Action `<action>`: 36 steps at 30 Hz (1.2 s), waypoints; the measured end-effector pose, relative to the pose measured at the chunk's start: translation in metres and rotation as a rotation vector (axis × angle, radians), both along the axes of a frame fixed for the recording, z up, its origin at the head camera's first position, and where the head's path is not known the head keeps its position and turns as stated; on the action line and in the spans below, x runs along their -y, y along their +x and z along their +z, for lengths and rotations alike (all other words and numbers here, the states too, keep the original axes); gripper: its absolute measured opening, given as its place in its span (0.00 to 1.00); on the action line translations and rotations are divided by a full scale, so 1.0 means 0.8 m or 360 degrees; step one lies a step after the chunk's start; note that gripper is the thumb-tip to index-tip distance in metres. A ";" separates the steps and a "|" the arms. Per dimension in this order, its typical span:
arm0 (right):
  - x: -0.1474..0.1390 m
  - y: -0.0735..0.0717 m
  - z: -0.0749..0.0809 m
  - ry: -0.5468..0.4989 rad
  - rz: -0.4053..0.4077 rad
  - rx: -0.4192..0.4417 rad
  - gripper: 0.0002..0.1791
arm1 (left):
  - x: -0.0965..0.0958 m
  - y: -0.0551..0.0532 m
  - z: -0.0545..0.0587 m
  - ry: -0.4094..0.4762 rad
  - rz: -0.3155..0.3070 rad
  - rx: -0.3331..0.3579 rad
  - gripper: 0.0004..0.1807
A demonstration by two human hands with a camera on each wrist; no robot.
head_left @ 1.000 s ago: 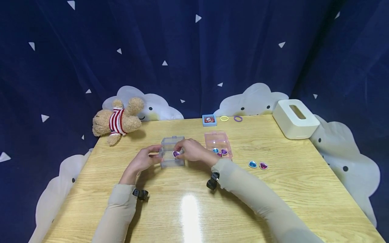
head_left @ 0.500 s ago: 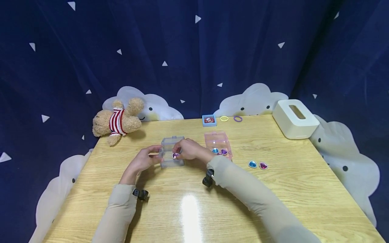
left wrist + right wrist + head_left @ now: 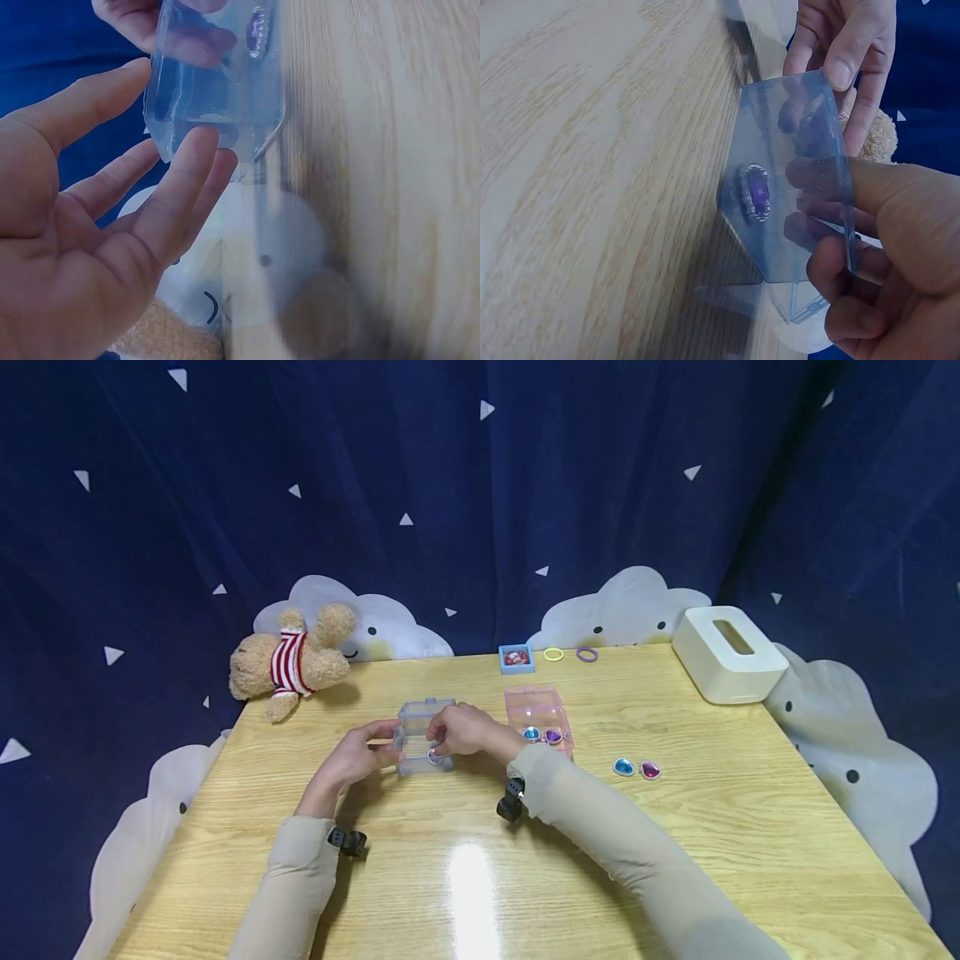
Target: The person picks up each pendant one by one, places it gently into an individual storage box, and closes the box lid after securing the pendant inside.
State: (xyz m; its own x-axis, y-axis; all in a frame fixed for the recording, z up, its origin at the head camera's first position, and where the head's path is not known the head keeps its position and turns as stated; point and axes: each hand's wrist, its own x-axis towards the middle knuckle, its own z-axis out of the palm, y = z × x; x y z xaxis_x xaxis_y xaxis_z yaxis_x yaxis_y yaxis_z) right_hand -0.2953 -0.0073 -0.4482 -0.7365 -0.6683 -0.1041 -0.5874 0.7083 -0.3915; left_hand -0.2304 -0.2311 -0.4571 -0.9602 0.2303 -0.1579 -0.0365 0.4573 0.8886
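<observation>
A clear bluish box (image 3: 415,745), its lid raised at the back, stands on the table. My left hand (image 3: 360,752) holds the box's left end, thumb at one edge and fingers against the end wall in the left wrist view. My right hand (image 3: 467,730) reaches over the right side, its fingertips inside the box. A purple gem (image 3: 758,193) with a pale beaded rim stands low in the box, seen through the wall. The right fingertips (image 3: 802,172) appear a little apart from it. To the right, an open pink box (image 3: 534,699) contains a blue gem (image 3: 531,734) and a purple one (image 3: 553,737).
A blue gem (image 3: 623,767) and a magenta gem (image 3: 650,770) lie on the table (image 3: 405,877) at right. Along the back are a small blue frame (image 3: 517,658), a yellow ring (image 3: 553,654), a purple ring (image 3: 587,654), a tissue box (image 3: 731,660) and a teddy bear (image 3: 292,660).
My right hand has moved slightly left, and the purple gem has gone down toward the box's near side. The fingertips now look separate from the gem. My left hand has stayed put.
</observation>
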 end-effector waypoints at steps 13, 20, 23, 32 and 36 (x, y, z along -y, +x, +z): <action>-0.010 0.000 -0.003 -0.0223 -0.0001 -0.0001 0.15 | 0.002 -0.001 -0.002 0.0034 -0.0002 -0.0009 0.35; -0.028 0.005 0.012 -0.0428 0.0010 0.0096 0.15 | 0.002 0.000 -0.003 0.0044 -0.0018 -0.0020 0.35; -0.037 0.003 0.017 -0.0478 -0.0013 0.0109 0.15 | 0.002 0.000 -0.003 0.0053 -0.0020 -0.0032 0.35; -0.071 0.006 0.031 -0.0538 -0.0149 0.0154 0.13 | 0.003 0.001 -0.001 0.0021 -0.0031 -0.0028 0.36; -0.092 0.006 0.036 -0.0522 -0.0196 0.0145 0.13 | 0.003 0.002 -0.002 0.0026 -0.0024 -0.0025 0.35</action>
